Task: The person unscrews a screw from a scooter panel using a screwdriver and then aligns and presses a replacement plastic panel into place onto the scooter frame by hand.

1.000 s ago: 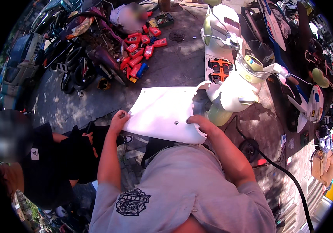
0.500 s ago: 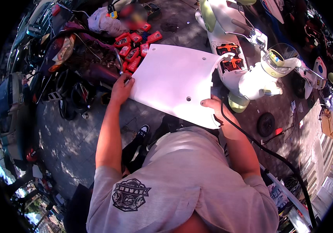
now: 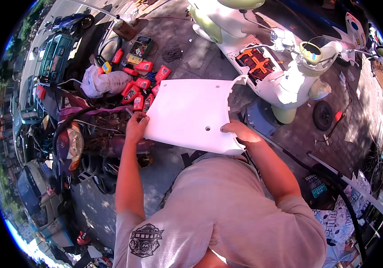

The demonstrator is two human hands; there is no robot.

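Left hand (image 3: 136, 128) and right hand (image 3: 244, 133), fingers pinching a white panel (image 3: 184, 114) by opposite edges; even support should limit flexing.

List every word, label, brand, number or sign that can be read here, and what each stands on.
I won't copy wording, only say where it stands:
Grey short-sleeved shirt: dark shield-shaped badge, lettered.
Small teal rectangular plate: pale characters.
Crumpled white printed sheet: black characters, partly too distorted to read.
Red plastic bottles: markings too small to read.
White curved plastic panel: none visible.
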